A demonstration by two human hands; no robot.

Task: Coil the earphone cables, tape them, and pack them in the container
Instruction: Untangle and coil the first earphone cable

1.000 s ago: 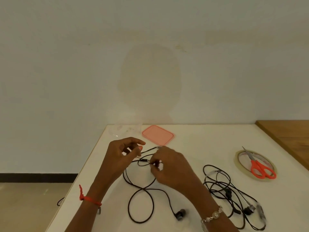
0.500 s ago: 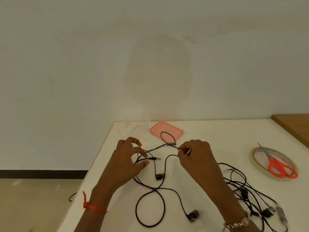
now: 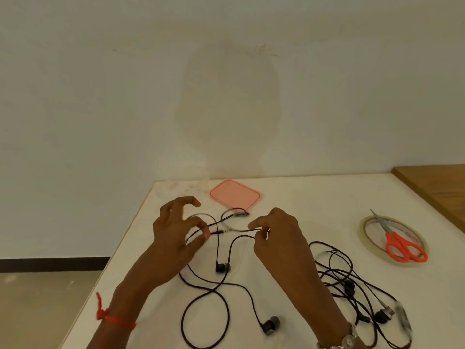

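Observation:
A black earphone cable (image 3: pixel 221 288) lies in loose loops on the white table (image 3: pixel 314 202). My left hand (image 3: pixel 176 238) pinches the cable near its plug end between thumb and fingers. My right hand (image 3: pixel 276 235) pinches the same cable a short way to the right, so a stretch runs taut between them. One earbud (image 3: pixel 222 267) hangs below that stretch and another earbud (image 3: pixel 270 324) lies near the front. A clear container (image 3: pixel 181 188) stands at the table's far left corner, with its pink lid (image 3: pixel 235 196) lying beside it.
A second tangled black earphone set (image 3: pixel 357 293) lies at the right front. A roll of clear tape (image 3: pixel 372 222) sits at the right with orange-handled scissors (image 3: pixel 400 245) lying across it. A wooden surface (image 3: pixel 435 182) adjoins the table's right edge. The table's left edge drops to the floor.
My hands have moved apart, drawing the cable out between them. My right hand shifted right, and a hanging earbud came into sight under the stretch.

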